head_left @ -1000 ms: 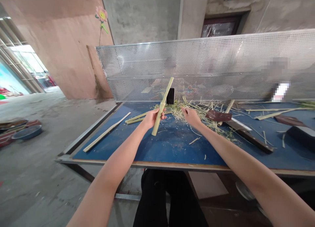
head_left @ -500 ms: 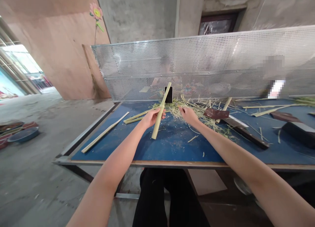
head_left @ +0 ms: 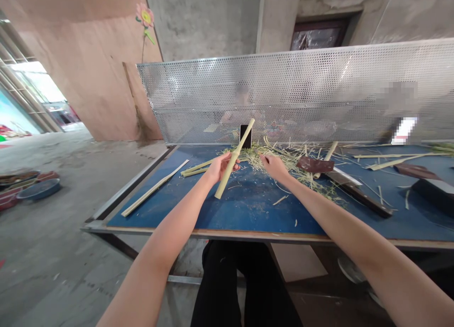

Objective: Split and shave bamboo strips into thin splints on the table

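My left hand (head_left: 220,167) is wrapped round a pale green bamboo strip (head_left: 234,156) with a node near its middle. The strip tilts, its upper end pointing away to the right and its lower end hanging over the blue tabletop (head_left: 248,213). To the right, my right hand (head_left: 274,167) is closed by the heap of thin shavings (head_left: 291,163); anything inside its fingers is too small or hidden to make out. Further bamboo strips (head_left: 198,168) lie behind my left hand, and a long pale strip (head_left: 156,187) rests at the table's left.
A phone (head_left: 246,136) stands against the perforated metal screen (head_left: 198,100). Right of my forearm lie a dark-handled knife (head_left: 365,194), a brown piece (head_left: 315,164) and a black block (head_left: 434,194). Someone sits behind the screen. Basins (head_left: 39,189) are on the floor at left.
The bamboo strip has tilted further, its upper end leaning more to the right and its lower end shifting slightly left. My right hand stays closed by the shavings. The view has shifted slightly.
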{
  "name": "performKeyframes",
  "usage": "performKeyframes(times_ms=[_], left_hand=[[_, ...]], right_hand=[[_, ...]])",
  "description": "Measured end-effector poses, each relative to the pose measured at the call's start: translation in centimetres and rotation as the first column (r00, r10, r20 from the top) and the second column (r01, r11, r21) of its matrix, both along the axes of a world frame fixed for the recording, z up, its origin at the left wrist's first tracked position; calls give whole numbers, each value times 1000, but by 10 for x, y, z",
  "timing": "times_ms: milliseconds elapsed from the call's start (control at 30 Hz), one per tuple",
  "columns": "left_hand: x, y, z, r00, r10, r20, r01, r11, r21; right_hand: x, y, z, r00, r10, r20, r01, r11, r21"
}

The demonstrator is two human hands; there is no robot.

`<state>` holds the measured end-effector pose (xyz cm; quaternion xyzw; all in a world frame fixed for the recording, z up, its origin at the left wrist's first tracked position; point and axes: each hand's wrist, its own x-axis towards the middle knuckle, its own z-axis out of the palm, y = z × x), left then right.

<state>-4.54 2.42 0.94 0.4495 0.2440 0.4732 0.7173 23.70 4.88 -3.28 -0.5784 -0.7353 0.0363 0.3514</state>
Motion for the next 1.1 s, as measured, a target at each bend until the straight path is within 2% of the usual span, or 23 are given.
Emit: performKeyframes(times_ms=[133,267,467,567,767,933,1100], left_hand=[[0,-1,1,1000,22,5,-21,1000,-12],[1,-8,4,999,35,18,-35,999,32],[0,-12,8,994,24,109,-30,998,52],[0,-5,7,980,73,187,-77,997,16],[2,10,1,942,186,279,-150,978,-145],[5,14,-6,973,133,187,-106,983,-149],[6,14,-14,998,33,-45,-35,998,-49]], right_hand=[[-1,-2,0,1000,-1,-10,1,1000,-21],[-2,-5,2,1000,-3,-19,2,999,-43],[-3,-6,4,1000,-7,-11,6,998,-59],[-2,-5,2,1000,-5,-7,5,999,-53],[-2,0,-2,999,20,33,-20,1000,-14],[-4,-1,-2,999,37,17,-36,999,-20],[-6,-5,0,999,49,3,-49,999,-13]])
